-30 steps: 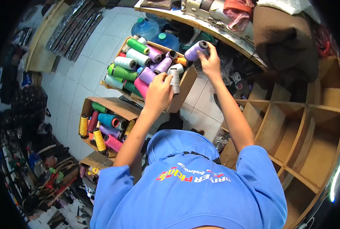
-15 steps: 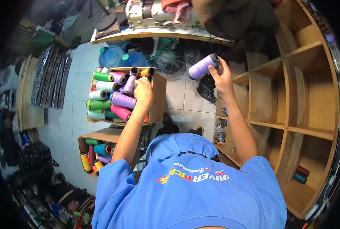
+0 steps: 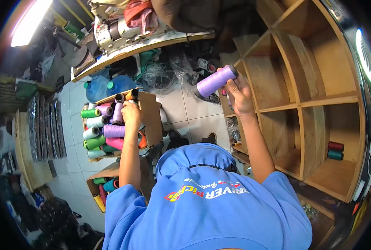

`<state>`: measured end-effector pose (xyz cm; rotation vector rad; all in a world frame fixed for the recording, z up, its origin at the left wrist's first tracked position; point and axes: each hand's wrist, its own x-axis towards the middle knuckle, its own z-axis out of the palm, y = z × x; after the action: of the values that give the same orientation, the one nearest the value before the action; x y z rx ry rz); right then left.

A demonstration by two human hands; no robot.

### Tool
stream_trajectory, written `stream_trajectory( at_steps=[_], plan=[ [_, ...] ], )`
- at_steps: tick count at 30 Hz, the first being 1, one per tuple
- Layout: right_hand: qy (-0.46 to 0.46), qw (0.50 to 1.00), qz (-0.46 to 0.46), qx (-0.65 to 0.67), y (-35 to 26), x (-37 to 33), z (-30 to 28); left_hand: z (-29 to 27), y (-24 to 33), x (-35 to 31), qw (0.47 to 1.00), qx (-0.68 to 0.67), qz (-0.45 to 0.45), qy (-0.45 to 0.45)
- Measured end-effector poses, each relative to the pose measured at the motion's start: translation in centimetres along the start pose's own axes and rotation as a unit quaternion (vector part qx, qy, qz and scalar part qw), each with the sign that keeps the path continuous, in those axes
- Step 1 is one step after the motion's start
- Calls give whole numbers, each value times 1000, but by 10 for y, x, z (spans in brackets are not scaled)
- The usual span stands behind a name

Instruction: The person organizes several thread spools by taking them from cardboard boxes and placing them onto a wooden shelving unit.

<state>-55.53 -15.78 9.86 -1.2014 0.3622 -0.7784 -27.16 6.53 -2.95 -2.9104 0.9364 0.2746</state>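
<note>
My right hand (image 3: pixel 240 98) is closed round a large cone of lilac thread (image 3: pixel 217 81), held tilted in the air in front of the wooden shelf. On the left, my left hand (image 3: pixel 131 114) rests at the right side of a cardboard box (image 3: pixel 151 118) packed with thread cones. Its fingers are curled, and what they grip is hidden. Close to those fingers are an orange cone (image 3: pixel 131 95) and an upright lilac cone (image 3: pixel 117 113). Green, pale mint and pink cones (image 3: pixel 114 143) lie in the same box.
To the right stands a wooden cubbyhole shelf (image 3: pixel 301 106), with a dark red and a green cone (image 3: pixel 335 154) in one compartment. A second box (image 3: pixel 106 171) of cones sits below the first. Ahead are a sewing machine table (image 3: pixel 139 45) and blue water jugs (image 3: pixel 121 84).
The view has turned right, bringing more of the shelf in. My right hand, still holding the lilac cone, is nearer the shelf; my left hand stays at the box.
</note>
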Motion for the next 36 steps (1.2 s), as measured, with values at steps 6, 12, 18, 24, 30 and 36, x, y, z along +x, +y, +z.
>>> stream_trajectory(
  at_steps=[6, 12, 18, 24, 30, 36],
  plan=[
    [93, 995, -29, 19, -30, -32, -17, -107, 79, -49, 986, -137, 65, 63],
    [228, 968, -74, -75, -85, -92, -48, -168, 166, -88, 825, -462, 299, -128],
    [480, 811, -171, -289, -183, -169, -79, -166, 285, -147, 535, -635, 428, -358],
    [616, 561, -32, -552, -266, -224, -191, -167, 378, -203, 437, -618, 469, -455],
    [530, 484, 4, -696, -324, -238, -325, -157, 407, -232, 412, -638, 475, -444],
    [495, 356, 37, -792, -347, -245, -416, -143, 403, -226, 442, -637, 461, -432]
  ],
)
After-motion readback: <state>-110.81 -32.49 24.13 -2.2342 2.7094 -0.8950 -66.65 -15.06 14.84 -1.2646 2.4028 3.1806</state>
